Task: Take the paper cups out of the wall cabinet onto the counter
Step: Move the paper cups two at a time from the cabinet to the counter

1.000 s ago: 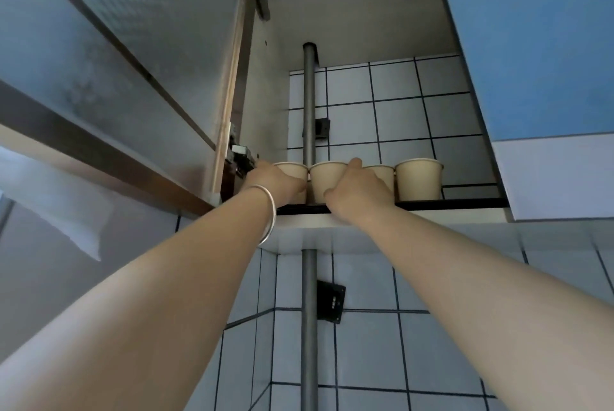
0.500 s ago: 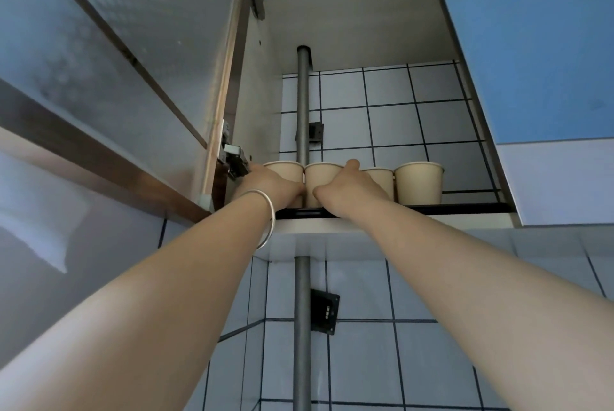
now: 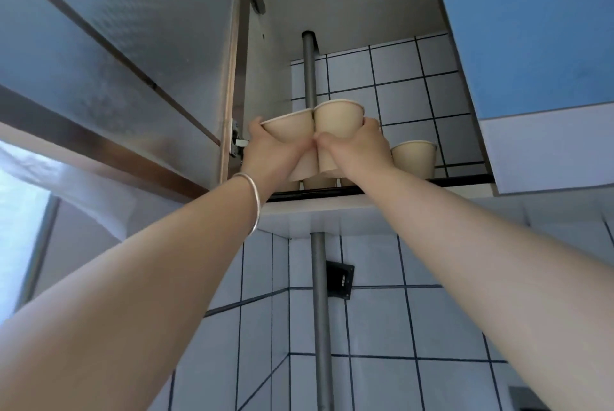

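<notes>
Two paper cups are off the shelf, one in each of your hands, lifted clear of the row inside the open wall cabinet.

Item, far left: cabinet door (image 3: 109,55), swung open; its hinge sits just beside your left wrist.

Item: left hand (image 3: 270,153), bangle (image 3: 254,201) on the wrist, fingers curled round the left cup (image 3: 290,129), which tilts toward the door.

Item: right hand (image 3: 357,149), fingers wrapped round the right cup (image 3: 337,121), nearly upright. Both held cups touch at the rims.

Item: shelf (image 3: 432,182), bearing more cups: bases show under your hands, their number hard to tell, and one full cup (image 3: 413,158) stands just right of your right hand.

Item: grey pipe (image 3: 310,71), running up behind the cups through the shelf.

Step in hand, as judged: the lift-out of the first pair. The next move calls for drawing both cups back over the shelf edge, keeping the tilted one from slipping, then lowering them to the counter, which lies out of view. Further cups remain for later trips.
</notes>
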`<act>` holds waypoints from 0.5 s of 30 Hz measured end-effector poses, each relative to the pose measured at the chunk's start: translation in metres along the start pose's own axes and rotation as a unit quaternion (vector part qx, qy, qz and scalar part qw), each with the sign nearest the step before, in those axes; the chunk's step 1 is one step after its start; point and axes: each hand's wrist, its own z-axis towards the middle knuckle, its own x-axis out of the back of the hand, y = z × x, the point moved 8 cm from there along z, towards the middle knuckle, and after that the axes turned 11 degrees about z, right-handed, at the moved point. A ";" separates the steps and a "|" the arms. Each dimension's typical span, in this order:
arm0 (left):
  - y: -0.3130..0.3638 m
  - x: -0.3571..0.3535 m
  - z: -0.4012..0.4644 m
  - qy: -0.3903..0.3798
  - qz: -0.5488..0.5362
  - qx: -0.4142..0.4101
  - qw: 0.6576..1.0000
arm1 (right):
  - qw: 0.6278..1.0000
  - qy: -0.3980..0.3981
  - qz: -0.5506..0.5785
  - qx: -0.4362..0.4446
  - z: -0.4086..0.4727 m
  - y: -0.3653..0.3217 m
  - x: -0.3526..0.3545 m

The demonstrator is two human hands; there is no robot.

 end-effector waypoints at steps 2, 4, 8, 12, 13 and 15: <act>0.006 -0.001 -0.022 -0.032 -0.041 0.015 0.999 | 0.999 -0.001 0.035 -0.009 -0.011 0.002 0.010; 0.008 -0.003 -0.047 -0.056 -0.071 0.030 0.995 | 0.996 -0.005 0.081 -0.026 -0.026 0.009 0.019; 0.001 -0.002 -0.102 -0.062 -0.072 0.051 0.994 | 0.979 -0.060 0.178 -0.077 -0.074 0.031 0.032; -0.015 0.011 -0.165 -0.026 -0.060 0.088 0.994 | 0.953 -0.115 0.250 -0.124 -0.137 0.049 0.040; -0.019 0.015 -0.182 -0.018 -0.048 0.098 0.994 | 0.948 -0.126 0.260 -0.133 -0.153 0.053 0.042; -0.027 0.026 -0.213 -0.009 -0.023 0.118 0.993 | 0.936 -0.146 0.281 -0.155 -0.186 0.059 0.044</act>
